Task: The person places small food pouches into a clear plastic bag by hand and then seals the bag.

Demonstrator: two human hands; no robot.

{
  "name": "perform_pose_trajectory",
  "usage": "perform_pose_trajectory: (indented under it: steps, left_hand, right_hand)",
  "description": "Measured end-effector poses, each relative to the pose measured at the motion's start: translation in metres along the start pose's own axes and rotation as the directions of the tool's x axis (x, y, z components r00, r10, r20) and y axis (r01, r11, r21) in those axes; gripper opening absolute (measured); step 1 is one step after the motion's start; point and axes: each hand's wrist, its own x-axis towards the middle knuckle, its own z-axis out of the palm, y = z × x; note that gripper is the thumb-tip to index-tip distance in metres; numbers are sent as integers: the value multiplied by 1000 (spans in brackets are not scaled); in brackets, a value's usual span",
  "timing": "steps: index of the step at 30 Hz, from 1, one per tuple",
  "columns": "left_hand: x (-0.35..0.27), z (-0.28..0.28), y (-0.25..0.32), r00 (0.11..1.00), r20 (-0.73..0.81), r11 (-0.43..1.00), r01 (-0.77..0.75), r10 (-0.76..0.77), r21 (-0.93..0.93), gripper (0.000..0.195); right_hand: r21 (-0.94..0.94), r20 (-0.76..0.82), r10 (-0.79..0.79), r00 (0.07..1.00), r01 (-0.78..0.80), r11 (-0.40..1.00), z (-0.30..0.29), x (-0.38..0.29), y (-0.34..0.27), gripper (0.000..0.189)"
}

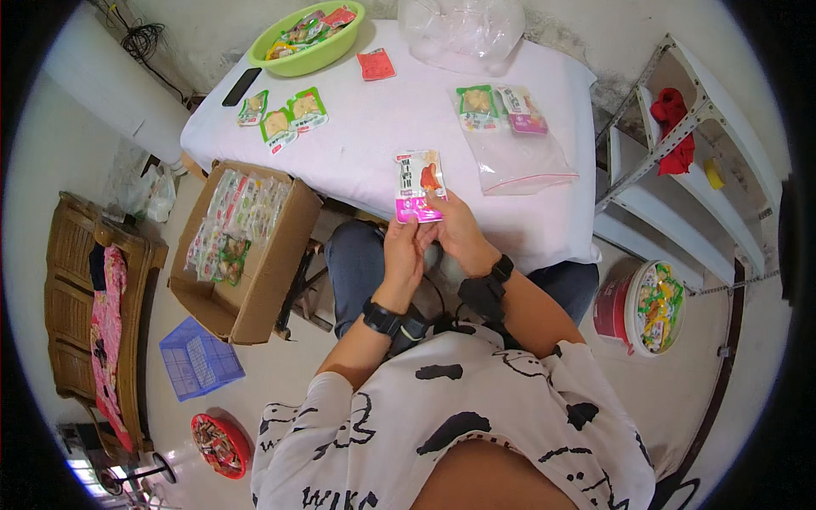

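Note:
Between both hands I hold a white and magenta snack packet (419, 182) upright over the table's front edge. My left hand (403, 255) pinches its lower edge, and my right hand (460, 233) grips its lower right corner. To the right, a clear zip bag (519, 162) lies flat with its red-lined mouth towards me. A green-edged packet (478, 107) and a magenta-ended packet (524, 109) lie at its far end; whether they are inside it or on top I cannot tell. Several green-edged packets (306, 109) lie at the left, and one red packet (377, 64) is farther back.
A green basin (347, 48) of packets and a black phone (242, 87) stand at the back left, a clear plastic bag (462, 32) behind. A cardboard box (268, 280) of filled bags is left of my knee. A bucket (617, 306) and metal shelves (676, 191) are right.

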Motion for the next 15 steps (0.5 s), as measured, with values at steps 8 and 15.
perform_pose_trajectory:
  steps: [8, 15]
  left_hand:
    - [20, -11, 45, 988, -140, 980, 95, -70, 175, 31]
    - [33, 43, 44, 989, -41, 988, 146, -144, 51, 33]
  right_hand:
    - [-159, -49, 78, 996, -85, 984, -13, -45, -33, 39]
    - [-211, -79, -11, 997, -6, 978, -22, -77, -49, 35]
